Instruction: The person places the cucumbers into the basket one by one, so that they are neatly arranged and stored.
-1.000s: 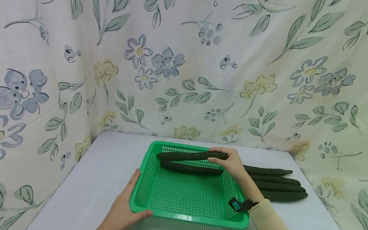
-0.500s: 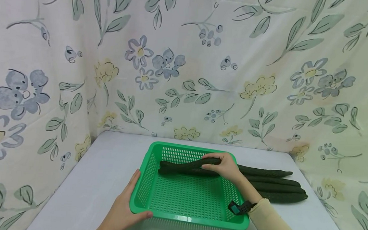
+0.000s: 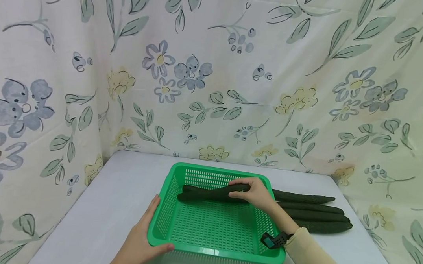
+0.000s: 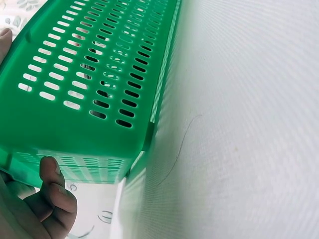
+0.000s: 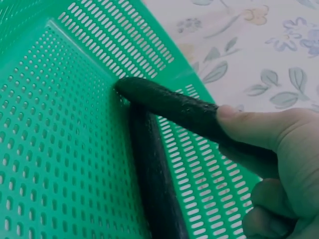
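A dark green cucumber (image 3: 212, 194) is in my right hand (image 3: 257, 194), pinched at its right end between thumb and fingers. It slants down inside the green plastic basket (image 3: 213, 252). In the right wrist view the held cucumber (image 5: 172, 105) crosses over another cucumber (image 5: 152, 174), which lies along the basket's far wall. My left hand (image 3: 139, 239) grips the basket's near left corner, thumb on the front rim and fingers along the left side. The left wrist view shows curled fingers (image 4: 62, 199) by the perforated basket wall (image 4: 75, 119).
Several more cucumbers (image 3: 321, 217) lie side by side on the white tabletop (image 3: 98, 206), right of the basket and partly behind my right forearm. A floral curtain (image 3: 214, 77) hangs behind and at the sides. A black band with a small screen (image 3: 274, 240) sits on my right wrist.
My right hand has lowered the cucumber from above the far rim down into the basket, toward the near side, over the cucumber lying there. My left hand stays at the corner.
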The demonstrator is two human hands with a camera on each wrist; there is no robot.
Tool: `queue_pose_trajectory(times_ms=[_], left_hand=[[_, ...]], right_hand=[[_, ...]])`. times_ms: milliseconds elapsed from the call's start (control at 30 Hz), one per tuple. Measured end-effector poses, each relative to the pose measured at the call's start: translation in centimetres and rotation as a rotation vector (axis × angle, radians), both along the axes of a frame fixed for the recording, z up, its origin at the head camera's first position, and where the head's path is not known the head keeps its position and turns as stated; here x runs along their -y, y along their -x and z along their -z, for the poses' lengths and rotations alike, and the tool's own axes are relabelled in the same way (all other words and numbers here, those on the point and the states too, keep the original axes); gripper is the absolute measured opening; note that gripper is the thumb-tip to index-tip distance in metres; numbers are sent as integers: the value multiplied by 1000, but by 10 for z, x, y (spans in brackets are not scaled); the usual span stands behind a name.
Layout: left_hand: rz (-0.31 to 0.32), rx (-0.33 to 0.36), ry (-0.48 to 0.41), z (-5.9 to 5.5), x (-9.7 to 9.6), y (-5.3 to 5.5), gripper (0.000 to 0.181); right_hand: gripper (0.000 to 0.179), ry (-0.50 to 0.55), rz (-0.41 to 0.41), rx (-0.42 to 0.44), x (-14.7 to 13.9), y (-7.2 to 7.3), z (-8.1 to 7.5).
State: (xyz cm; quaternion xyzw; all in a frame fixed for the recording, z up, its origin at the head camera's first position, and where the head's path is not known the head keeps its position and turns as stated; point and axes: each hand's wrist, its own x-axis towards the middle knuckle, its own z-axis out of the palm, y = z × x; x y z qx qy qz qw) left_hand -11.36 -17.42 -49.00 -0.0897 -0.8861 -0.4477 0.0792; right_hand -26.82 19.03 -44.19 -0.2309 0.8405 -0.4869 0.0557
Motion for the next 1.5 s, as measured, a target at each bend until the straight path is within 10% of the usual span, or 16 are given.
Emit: queue_pose_trajectory(times_ms=[900,1500], left_hand=[[-7,56,-2,-3,-1,1,136],[-4,100,-8,-5,0,1,133]], right_hand=[[29,-538,116,-153,2,-5,9],[36,-660,193,-155,12,-12,11]])
